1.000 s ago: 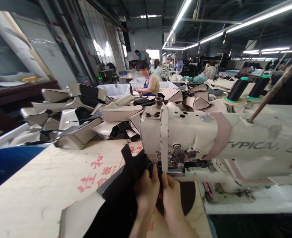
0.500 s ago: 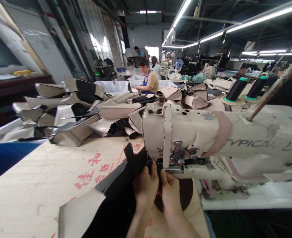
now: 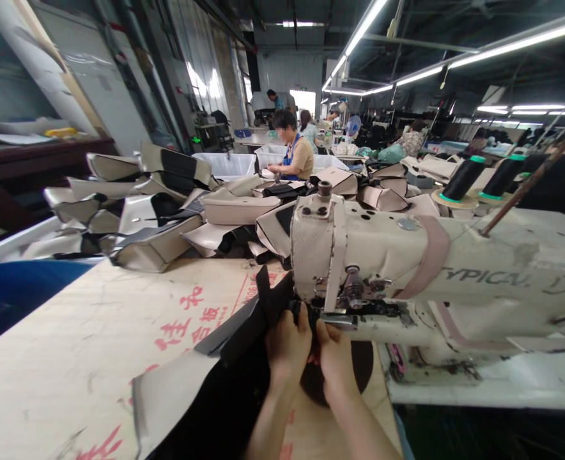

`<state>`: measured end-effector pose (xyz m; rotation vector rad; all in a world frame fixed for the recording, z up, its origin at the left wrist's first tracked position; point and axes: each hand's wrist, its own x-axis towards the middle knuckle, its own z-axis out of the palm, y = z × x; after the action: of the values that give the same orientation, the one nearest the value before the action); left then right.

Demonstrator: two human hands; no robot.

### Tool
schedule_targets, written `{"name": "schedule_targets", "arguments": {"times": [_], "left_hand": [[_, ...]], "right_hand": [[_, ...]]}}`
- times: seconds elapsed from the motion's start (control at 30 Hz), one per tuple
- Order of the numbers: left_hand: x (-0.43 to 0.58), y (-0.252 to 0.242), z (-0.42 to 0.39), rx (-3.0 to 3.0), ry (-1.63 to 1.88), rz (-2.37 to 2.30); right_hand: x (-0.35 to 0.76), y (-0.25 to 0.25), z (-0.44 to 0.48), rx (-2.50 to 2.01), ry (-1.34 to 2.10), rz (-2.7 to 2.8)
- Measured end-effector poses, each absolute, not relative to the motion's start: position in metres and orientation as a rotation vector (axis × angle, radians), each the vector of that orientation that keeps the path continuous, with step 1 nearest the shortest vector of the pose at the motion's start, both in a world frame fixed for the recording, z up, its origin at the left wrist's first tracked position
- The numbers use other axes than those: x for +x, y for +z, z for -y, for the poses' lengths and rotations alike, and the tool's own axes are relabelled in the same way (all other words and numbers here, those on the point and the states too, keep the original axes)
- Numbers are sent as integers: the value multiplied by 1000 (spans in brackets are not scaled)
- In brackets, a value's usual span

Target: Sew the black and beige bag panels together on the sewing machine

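A cream sewing machine [image 3: 378,249] stands on the right, its head over the spot where both hands work. Under the needle area lies the edge of a black and beige sewn piece [image 3: 172,399], which spreads leftward over the wooden board. My left hand [image 3: 289,342] presses its curled fingers on the black edge close to the machine head. Just right of it, my right hand [image 3: 333,354] pinches the same black material beside a metal guide [image 3: 340,321]. The needle and the exact stitching spot are hidden behind the machine head and fingers.
A plywood table [image 3: 95,326] with red lettering carries the work. Behind it rises a heap of beige and black sewn pieces [image 3: 239,209]. Black thread cones [image 3: 463,179] stand behind the machine. A co-worker [image 3: 296,150] sits farther back by white bins [image 3: 225,166].
The view has shifted slightly, so the scene sits farther right. Both hands stay at the machine head on the black edge, with only a slight change in finger position.
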<state>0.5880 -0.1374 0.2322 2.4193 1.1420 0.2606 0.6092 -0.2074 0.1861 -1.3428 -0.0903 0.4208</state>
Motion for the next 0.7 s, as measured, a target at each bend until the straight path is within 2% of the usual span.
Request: {"name": "schedule_targets", "arguments": {"times": [0.17,0.27,0.33,0.5,0.57,0.7], "left_hand": [[590,233,136,2442,274,-1126],[591,232,135,2453,308,-1124],[592,231,134,2456,316,-1124],[593,231,132,2464,314,-1118],[593,231,132,2469,305,-1115],[594,229,130,2479,300,-1109]], "right_hand": [[611,191,209,-1406,481,161],[613,196,232,-1625,447,316],[617,199,269,-1873,161,414],[656,206,415,-2082,-1217,454],[676,205,465,-2238,-1406,411],[696,194,511,-2397,-1331,694]]}}
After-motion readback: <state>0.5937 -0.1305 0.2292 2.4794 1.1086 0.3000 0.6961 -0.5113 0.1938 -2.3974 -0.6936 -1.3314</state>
